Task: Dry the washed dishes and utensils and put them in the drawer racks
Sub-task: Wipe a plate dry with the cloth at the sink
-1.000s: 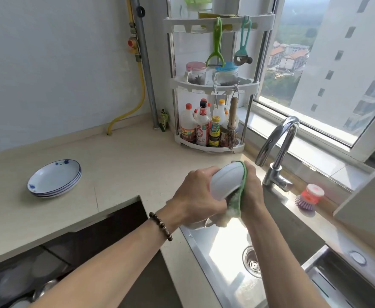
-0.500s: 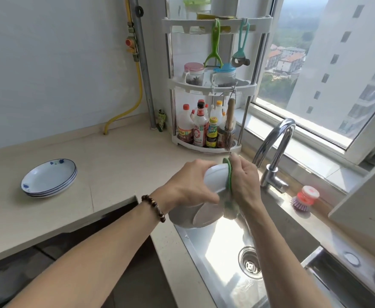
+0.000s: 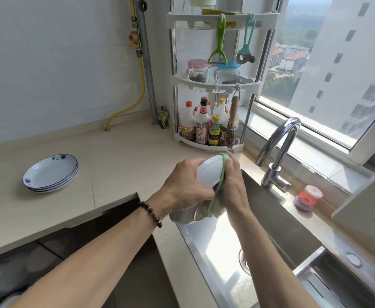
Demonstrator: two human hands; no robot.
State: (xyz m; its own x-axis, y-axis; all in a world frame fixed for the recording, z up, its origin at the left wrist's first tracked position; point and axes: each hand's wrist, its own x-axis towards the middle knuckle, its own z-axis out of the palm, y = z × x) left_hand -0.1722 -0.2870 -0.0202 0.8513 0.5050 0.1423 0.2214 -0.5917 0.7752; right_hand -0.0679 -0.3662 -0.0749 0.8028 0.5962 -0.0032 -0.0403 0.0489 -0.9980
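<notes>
Beige stone bench (image 3: 120,165): spans nine to twelve o'clock, carrying a stack of blue-rimmed white plates (image 3: 51,173) at nine o'clock, well apart from the hands. Stainless sink (image 3: 217,245): five o'clock, faucet (image 3: 277,152) at two o'clock. Corner rack (image 3: 213,85): twelve o'clock, sauce bottles on its bottom tier. Open drawer rack (image 3: 15,276): seven o'clock, dim, contents unclear. White bowl (image 3: 210,172): centre, held over the sink's near corner, tilted on edge. Left hand (image 3: 182,185): fingers curled round the bowl's outside. Right hand (image 3: 233,185): fingers press a green cloth (image 3: 221,192) against the bowl. Change since half a second ago: right hand and cloth have slid lower along the rim. Judgement: drying is mid-stroke; racking is not yet begun.
</notes>
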